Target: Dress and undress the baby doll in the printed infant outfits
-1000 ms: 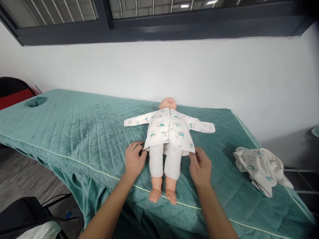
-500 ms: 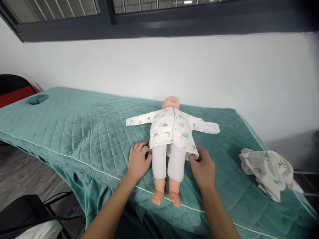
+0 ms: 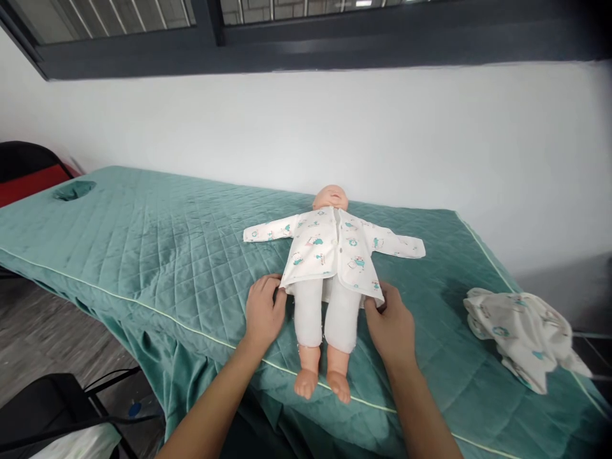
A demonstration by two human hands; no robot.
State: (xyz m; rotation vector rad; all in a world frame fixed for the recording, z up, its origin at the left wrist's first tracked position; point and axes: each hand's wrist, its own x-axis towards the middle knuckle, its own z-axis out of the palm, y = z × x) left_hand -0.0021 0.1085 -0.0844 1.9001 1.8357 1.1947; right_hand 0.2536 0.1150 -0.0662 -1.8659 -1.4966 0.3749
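A baby doll (image 3: 331, 197) lies on its back on the green quilted bed cover (image 3: 182, 229), head toward the wall and bare feet toward me. It wears a white baby jacket (image 3: 318, 245) with green and pink prints, its sleeves stretched out to both sides. White cloth legs show below the hem. My left hand (image 3: 264, 309) pinches the jacket's lower left corner beside the doll's leg. On the other side, my right hand (image 3: 392, 322) is closed on the lower right corner of the hem. The fingertips of both hands are partly hidden.
Crumpled printed white cloth (image 3: 526, 335) lies at the bed's right edge. A round hole (image 3: 74, 190) is in the bed's far left end. A black chair (image 3: 43, 411) stands at lower left, and a red and black chair (image 3: 31, 175) behind. The white wall (image 3: 306, 127) borders the bed.
My left hand has taken hold of the jacket's left corner, pulling it outward so the hem spreads wider. My right hand keeps its grip. The view has shifted slightly.
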